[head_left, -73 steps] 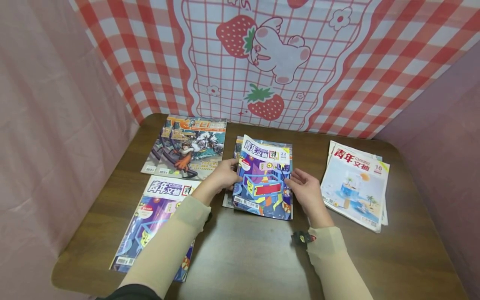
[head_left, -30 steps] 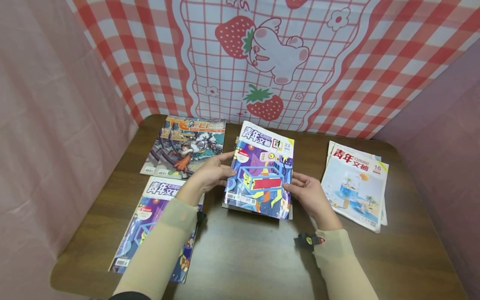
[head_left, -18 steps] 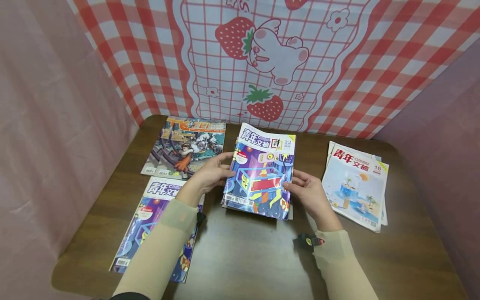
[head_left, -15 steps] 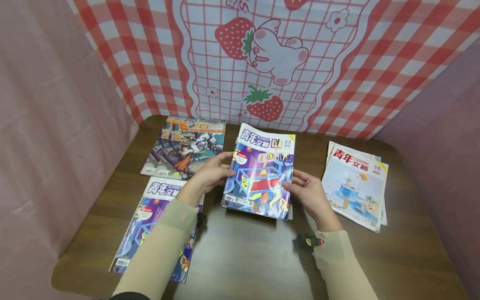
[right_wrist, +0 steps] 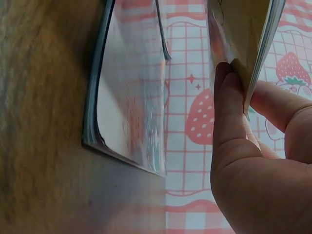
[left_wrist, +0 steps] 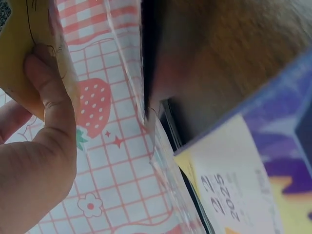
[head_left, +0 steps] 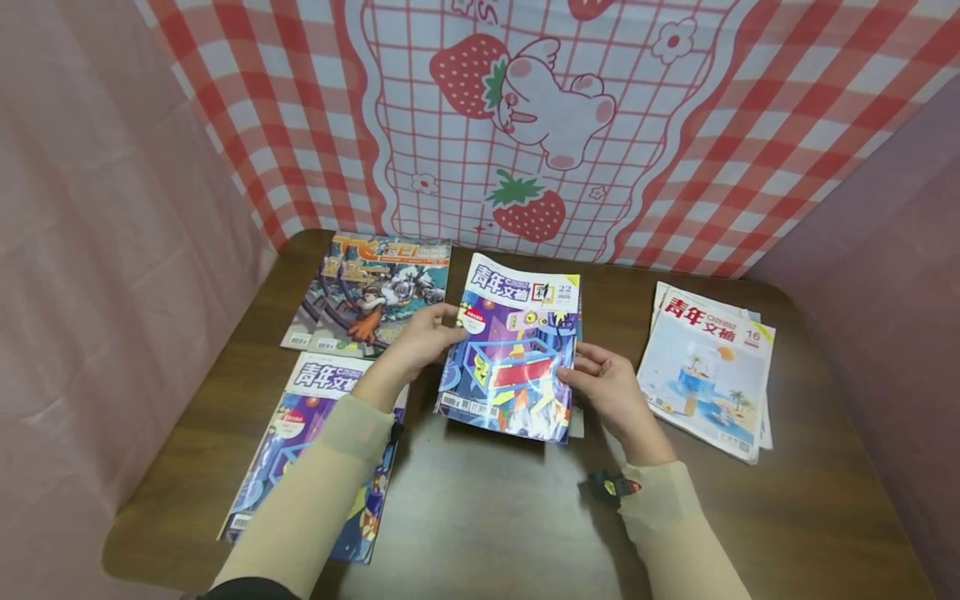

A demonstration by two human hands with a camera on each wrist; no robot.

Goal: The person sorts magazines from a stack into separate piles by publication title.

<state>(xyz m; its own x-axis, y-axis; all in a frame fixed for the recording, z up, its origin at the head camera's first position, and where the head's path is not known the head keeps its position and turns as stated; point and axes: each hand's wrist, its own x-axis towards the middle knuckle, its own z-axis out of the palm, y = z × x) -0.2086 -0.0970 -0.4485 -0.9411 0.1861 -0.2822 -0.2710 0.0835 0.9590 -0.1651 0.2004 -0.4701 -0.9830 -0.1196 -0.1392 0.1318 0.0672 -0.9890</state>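
Note:
Both hands hold a purple-covered magazine [head_left: 517, 358] with white title band and the number 22, above the middle of the table. My left hand [head_left: 420, 340] pinches its left edge, thumb on the cover and fingers behind. On the right edge my right hand [head_left: 609, 390] does the same; the right wrist view shows the fingers on the magazine's underside [right_wrist: 246, 34] and the thumb on the other face. Another magazine [head_left: 577, 423] lies beneath, mostly hidden, its margin showing at the right. A matching purple magazine [head_left: 322, 408] lies at the front left, partly under the left forearm.
Two overlapping comic-style magazines [head_left: 382, 292] lie at the back left of the wooden table [head_left: 495, 517]. At the right is a small stack of magazines [head_left: 708, 375] with a pale beach cover. A red-checked strawberry cloth [head_left: 510, 125] hangs behind; pink curtains [head_left: 105, 208] flank the table.
The hands have lifted the purple magazine off the one beneath and tilted it. Over the last half second it has shifted slightly left and toward me, with both hands still on its edges.

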